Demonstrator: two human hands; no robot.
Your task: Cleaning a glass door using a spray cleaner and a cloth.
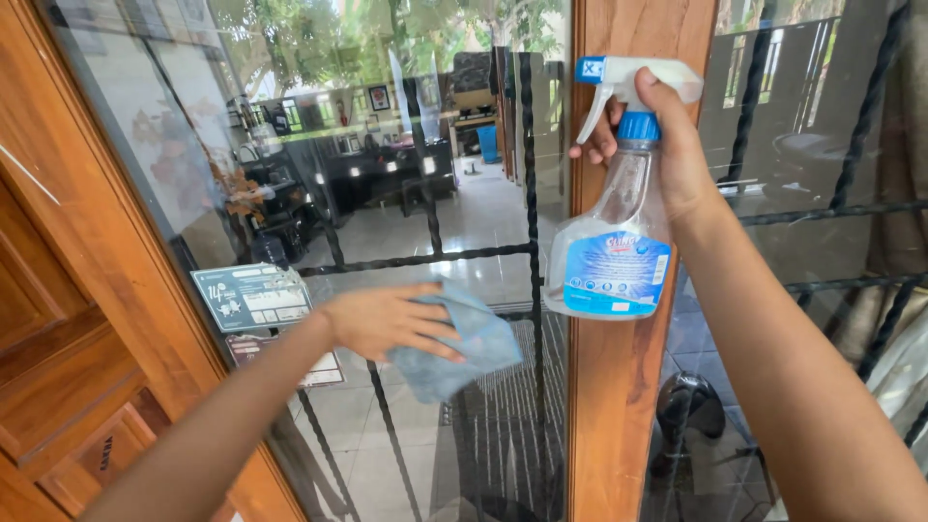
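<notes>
Cloth [454, 348], blue and crumpled, is pressed flat against the glass pane [406, 193] by the left hand [387, 319], whose fingers lie spread over its upper edge; it sits low on the pane, just left of the wooden mullion [614, 406]. Right hand [667, 145] is closed around the neck of a clear spray bottle [609, 242] with a blue label, one finger hooked at the white trigger, the bottle held upright in front of the mullion and raised above the cloth. Stickers [253, 297] are fixed to the glass just left of the wiping hand. Behind the glass run black iron bars [425, 259]; the pane reflects a tiled interior with furniture. Progress, as a judgement: wiping is under way on the lower part of this pane. No wet streaks or spray droplets can be made out, so how much of the glass is already cleaned cannot be told; the pane right of the mullion shows no contact.
</notes>
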